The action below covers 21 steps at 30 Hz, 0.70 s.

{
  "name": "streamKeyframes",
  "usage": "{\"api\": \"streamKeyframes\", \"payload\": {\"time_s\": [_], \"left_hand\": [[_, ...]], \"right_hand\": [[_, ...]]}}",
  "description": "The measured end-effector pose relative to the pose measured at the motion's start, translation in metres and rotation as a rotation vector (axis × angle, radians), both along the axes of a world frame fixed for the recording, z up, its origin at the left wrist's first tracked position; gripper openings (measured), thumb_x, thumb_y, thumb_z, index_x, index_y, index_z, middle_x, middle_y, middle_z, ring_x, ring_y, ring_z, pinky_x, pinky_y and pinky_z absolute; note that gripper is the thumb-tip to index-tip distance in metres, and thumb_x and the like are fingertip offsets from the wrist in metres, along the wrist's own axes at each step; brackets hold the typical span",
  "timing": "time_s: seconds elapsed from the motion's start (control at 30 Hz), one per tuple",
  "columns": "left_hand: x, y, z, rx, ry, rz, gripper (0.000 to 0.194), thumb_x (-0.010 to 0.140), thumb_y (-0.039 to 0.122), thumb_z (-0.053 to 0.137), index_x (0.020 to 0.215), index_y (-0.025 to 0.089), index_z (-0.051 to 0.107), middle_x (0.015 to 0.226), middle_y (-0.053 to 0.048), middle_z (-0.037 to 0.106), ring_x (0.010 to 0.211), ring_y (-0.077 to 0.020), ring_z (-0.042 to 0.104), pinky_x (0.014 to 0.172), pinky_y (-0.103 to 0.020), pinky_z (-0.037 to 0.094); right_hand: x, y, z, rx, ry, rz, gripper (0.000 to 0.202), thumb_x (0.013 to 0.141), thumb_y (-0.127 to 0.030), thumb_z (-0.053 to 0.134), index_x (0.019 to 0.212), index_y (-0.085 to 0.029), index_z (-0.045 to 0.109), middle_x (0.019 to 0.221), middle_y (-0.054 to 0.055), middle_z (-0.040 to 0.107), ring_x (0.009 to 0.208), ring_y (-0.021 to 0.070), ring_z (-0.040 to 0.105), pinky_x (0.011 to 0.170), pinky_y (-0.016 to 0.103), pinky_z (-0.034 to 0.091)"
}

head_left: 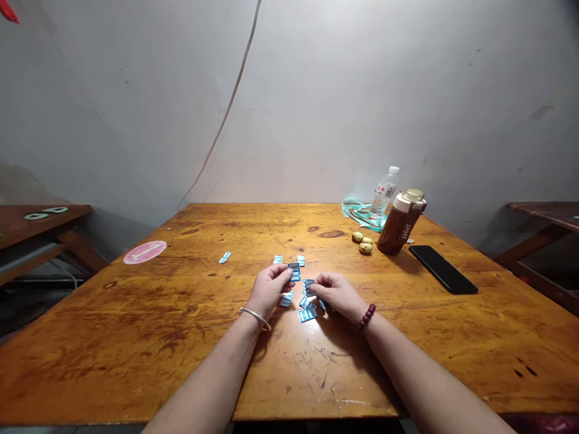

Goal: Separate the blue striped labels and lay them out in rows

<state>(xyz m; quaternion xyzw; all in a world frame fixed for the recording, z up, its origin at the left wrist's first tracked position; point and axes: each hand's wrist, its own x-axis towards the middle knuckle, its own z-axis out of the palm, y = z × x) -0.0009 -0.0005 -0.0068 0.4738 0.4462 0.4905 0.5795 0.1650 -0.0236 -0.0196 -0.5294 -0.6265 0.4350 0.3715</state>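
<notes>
Both of my hands rest near the middle of a worn wooden table (136,337). My left hand (269,290), with a silver bangle on the wrist, pinches a small blue card (294,267) between thumb and fingers. My right hand (337,295), with a dark red bead bracelet, holds another small blue card (308,284) at its fingertips. Several more blue cards (307,313) lie on the table between and just below my hands. Others lie beyond them (300,260), and one sits apart to the left (225,257).
At the back right stand a brown sport bottle (400,224), a clear water bottle (384,193) and a teal cord (357,212). Three small yellowish fruits (364,242) lie beside them. A black phone (442,269) lies right. A pink round sticker (145,251) sits left.
</notes>
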Motion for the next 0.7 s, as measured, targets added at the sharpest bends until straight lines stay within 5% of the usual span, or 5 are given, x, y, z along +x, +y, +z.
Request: {"api": "streamKeyframes", "payload": {"time_s": [0.13, 0.27, 0.43, 0.7], "left_hand": [[0.0, 0.0, 0.0, 0.008, -0.001, 0.006, 0.024, 0.06, 0.034, 0.064, 0.072, 0.015, 0.056, 0.06, 0.002, 0.057, 0.051, -0.0075, 0.055, 0.048, -0.018, 0.042], [0.0, -0.001, 0.002, 0.005, 0.003, 0.005, 0.023, 0.06, 0.034, 0.064, 0.071, 0.015, 0.055, 0.059, 0.003, 0.056, 0.051, -0.0075, 0.054, 0.048, -0.018, 0.041], [0.001, -0.001, 0.004, 0.001, 0.007, 0.009, 0.025, 0.059, 0.034, 0.065, 0.07, 0.014, 0.055, 0.06, 0.002, 0.057, 0.05, -0.0079, 0.054, 0.048, -0.019, 0.042], [-0.001, 0.0, 0.001, 0.003, -0.001, 0.004, 0.027, 0.058, 0.035, 0.065, 0.073, 0.014, 0.056, 0.061, 0.001, 0.057, 0.051, -0.0083, 0.054, 0.048, -0.019, 0.042]], "right_hand": [[-0.003, -0.002, -0.004, 0.124, -0.168, 0.07, 0.019, 0.069, -0.031, 0.053, 0.06, -0.014, 0.057, 0.056, -0.001, 0.054, 0.052, 0.0085, 0.046, 0.047, 0.018, 0.035], [-0.004, -0.003, -0.004, 0.187, -0.196, 0.132, 0.022, 0.073, -0.032, 0.049, 0.081, -0.016, 0.062, 0.066, 0.0, 0.06, 0.057, 0.0098, 0.05, 0.05, 0.019, 0.036], [0.014, 0.002, 0.005, 0.235, -0.199, -0.002, 0.022, 0.075, -0.03, 0.045, 0.082, -0.016, 0.06, 0.075, 0.002, 0.062, 0.065, 0.0113, 0.053, 0.058, 0.02, 0.039], [0.059, 0.013, 0.008, 0.11, -0.653, -0.154, 0.023, 0.064, -0.035, 0.056, 0.077, -0.017, 0.059, 0.072, 0.003, 0.059, 0.061, 0.0124, 0.05, 0.051, 0.021, 0.031]]}}
